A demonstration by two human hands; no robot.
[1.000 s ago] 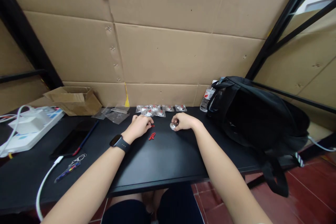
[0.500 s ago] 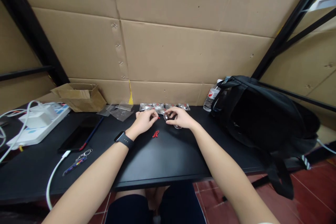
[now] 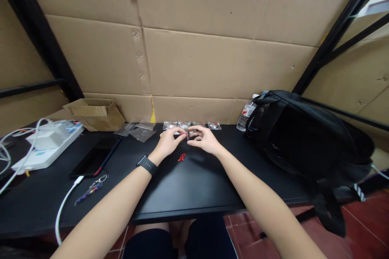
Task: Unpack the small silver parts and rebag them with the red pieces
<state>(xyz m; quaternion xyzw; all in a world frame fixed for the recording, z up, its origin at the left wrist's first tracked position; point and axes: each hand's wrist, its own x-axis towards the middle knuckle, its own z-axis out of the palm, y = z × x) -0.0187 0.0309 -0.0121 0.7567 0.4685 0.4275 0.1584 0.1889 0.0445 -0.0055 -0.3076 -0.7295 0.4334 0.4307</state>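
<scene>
Over the far part of the desk, my left hand [image 3: 170, 138], with a black watch at the wrist, pinches a small red piece [image 3: 183, 133] that looks like cord. My right hand [image 3: 204, 139] faces it, fingers curled around a small shiny round object [image 3: 188, 133], now seen nearly edge-on and partly hidden by the fingers. The fingertips of both hands almost meet at these two things. On the desk just below them lies a looped red cord [image 3: 181, 157]. Behind the hands is a row of small clear packets [image 3: 214, 125] with shiny and red contents.
A black backpack [image 3: 306, 137] and a water bottle [image 3: 245, 116] stand on the right. To the left are an open cardboard box [image 3: 96, 115], clear plastic bags [image 3: 142, 132], a power strip [image 3: 50, 149], a phone [image 3: 95, 157] on a white cable and a keychain [image 3: 91, 190].
My right hand has moved left, bringing the shiny round object up to the red piece in my left hand. The object has turned nearly edge-on. The view has shifted slightly.
</scene>
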